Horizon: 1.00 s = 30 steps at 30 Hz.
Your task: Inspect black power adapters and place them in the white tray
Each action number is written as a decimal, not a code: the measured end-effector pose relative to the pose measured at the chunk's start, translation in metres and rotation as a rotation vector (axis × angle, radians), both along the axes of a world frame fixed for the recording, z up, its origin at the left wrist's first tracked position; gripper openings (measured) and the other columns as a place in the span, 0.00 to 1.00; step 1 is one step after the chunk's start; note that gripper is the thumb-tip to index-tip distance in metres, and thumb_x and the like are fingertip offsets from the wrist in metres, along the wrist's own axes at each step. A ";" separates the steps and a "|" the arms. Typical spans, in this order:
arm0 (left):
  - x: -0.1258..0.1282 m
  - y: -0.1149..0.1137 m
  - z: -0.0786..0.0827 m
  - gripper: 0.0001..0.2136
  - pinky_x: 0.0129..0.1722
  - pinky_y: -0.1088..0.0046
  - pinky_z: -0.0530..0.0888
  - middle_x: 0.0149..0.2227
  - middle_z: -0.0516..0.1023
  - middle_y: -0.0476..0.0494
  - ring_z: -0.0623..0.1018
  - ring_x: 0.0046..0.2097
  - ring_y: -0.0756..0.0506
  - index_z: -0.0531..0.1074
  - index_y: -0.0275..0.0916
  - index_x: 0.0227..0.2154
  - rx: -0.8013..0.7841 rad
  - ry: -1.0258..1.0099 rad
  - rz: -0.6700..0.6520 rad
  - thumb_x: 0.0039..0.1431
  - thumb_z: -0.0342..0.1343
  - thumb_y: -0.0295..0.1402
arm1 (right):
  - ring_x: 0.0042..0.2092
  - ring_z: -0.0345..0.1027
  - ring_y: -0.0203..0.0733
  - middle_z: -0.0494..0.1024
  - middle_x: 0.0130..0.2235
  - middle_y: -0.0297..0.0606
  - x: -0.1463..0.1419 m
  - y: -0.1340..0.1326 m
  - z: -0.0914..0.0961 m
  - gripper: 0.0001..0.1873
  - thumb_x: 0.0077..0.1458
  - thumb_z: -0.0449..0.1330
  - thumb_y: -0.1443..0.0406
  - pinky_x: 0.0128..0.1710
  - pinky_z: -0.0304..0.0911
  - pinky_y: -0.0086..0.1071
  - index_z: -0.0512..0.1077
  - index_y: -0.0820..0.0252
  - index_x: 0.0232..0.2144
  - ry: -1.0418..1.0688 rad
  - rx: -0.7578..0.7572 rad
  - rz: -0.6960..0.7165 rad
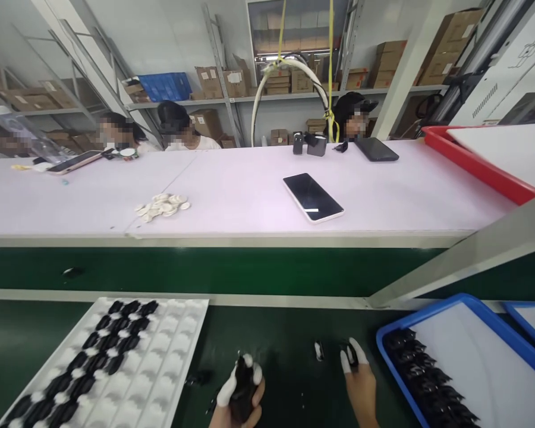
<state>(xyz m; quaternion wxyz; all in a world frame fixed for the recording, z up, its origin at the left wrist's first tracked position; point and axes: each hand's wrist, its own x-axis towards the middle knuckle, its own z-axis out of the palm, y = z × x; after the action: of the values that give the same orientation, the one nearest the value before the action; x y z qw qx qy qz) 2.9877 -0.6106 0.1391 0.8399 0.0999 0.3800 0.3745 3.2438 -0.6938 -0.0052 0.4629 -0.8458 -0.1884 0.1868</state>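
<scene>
My left hand (238, 399) sits at the bottom centre, fingers in white cots wrapped round a small black plastic part (243, 383). My right hand (359, 380) is to its right, two white-capped fingertips pinching a small black part (350, 352) on the dark green belt (271, 339). Another small black and white piece (318, 351) lies just left of those fingertips. A white moulded tray (160, 362) at the lower left holds rows of black parts. A blue-rimmed tray (472, 303) at the lower right has black parts heaped along its left side.
Beyond the belt runs a long white bench (249, 196) with a phone (312, 197), a pile of white finger cots (163, 205) and a red tray (477, 163). Three people sit behind it. A grey metal rail (463, 258) slants across the right.
</scene>
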 end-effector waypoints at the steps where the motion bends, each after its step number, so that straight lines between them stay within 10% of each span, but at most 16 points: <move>1: -0.003 -0.001 0.003 0.17 0.17 0.86 0.54 0.28 0.70 0.50 0.64 0.25 0.55 0.73 0.41 0.36 0.000 -0.044 0.019 0.47 0.69 0.42 | 0.45 0.77 0.64 0.82 0.41 0.50 -0.009 0.004 -0.005 0.29 0.42 0.55 0.45 0.47 0.73 0.51 0.76 0.59 0.37 0.014 -0.017 0.040; 7: -0.033 -0.005 0.031 0.20 0.15 0.88 0.49 0.28 0.68 0.49 0.64 0.25 0.55 0.73 0.41 0.38 -0.005 -0.285 0.037 0.44 0.71 0.41 | 0.51 0.73 0.71 0.81 0.41 0.50 -0.009 0.009 0.006 0.30 0.29 0.60 0.46 0.55 0.67 0.55 0.76 0.58 0.34 0.064 -0.027 0.194; 11: -0.066 -0.012 0.041 0.16 0.16 0.90 0.49 0.29 0.68 0.49 0.62 0.26 0.56 0.72 0.39 0.36 -0.029 -0.417 -0.014 0.47 0.69 0.39 | 0.64 0.53 0.78 0.72 0.55 0.62 -0.025 0.006 0.055 0.49 0.33 0.62 0.42 0.64 0.47 0.66 0.70 0.68 0.53 0.024 -0.003 0.136; 13: -0.084 -0.018 0.043 0.14 0.16 0.89 0.49 0.30 0.69 0.48 0.63 0.26 0.56 0.72 0.39 0.35 -0.059 -0.449 -0.085 0.48 0.69 0.38 | 0.62 0.59 0.76 0.71 0.56 0.61 -0.056 0.010 0.087 0.48 0.41 0.60 0.41 0.61 0.51 0.69 0.66 0.65 0.58 0.059 0.054 0.200; 17: -0.116 -0.033 0.046 0.17 0.15 0.87 0.48 0.29 0.71 0.46 0.66 0.25 0.54 0.74 0.37 0.35 -0.119 -0.455 -0.239 0.46 0.69 0.40 | 0.49 0.75 0.57 0.80 0.49 0.48 -0.151 0.031 0.153 0.39 0.45 0.57 0.35 0.52 0.70 0.48 0.77 0.55 0.48 0.274 0.303 0.707; 19: -0.131 -0.043 0.048 0.17 0.14 0.87 0.46 0.28 0.72 0.46 0.67 0.24 0.54 0.74 0.35 0.33 -0.140 -0.447 -0.303 0.46 0.69 0.42 | 0.50 0.74 0.55 0.79 0.51 0.48 -0.199 0.041 0.181 0.33 0.49 0.61 0.41 0.54 0.68 0.48 0.77 0.53 0.50 0.523 0.490 1.135; 22: -0.153 -0.058 0.050 0.18 0.14 0.86 0.45 0.28 0.72 0.45 0.69 0.23 0.54 0.74 0.33 0.31 -0.151 -0.427 -0.344 0.50 0.66 0.45 | 0.44 0.76 0.51 0.82 0.42 0.43 -0.251 0.049 0.207 0.21 0.47 0.69 0.48 0.48 0.70 0.44 0.82 0.53 0.40 0.666 0.530 1.405; 30: -0.222 -0.091 0.066 0.21 0.17 0.80 0.57 0.34 0.73 0.42 0.75 0.29 0.49 0.75 0.33 0.39 0.088 -0.329 -0.184 0.55 0.60 0.48 | 0.29 0.69 0.38 0.77 0.29 0.36 -0.320 0.036 0.204 0.11 0.50 0.69 0.53 0.28 0.66 0.30 0.82 0.52 0.27 0.759 0.603 1.252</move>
<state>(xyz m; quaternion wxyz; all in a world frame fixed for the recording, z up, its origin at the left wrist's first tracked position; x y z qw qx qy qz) 2.7654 -0.7011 0.2048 0.9162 0.1082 0.2100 0.3237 2.9233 -0.6581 0.1985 0.5137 -0.2991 -0.5010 0.6290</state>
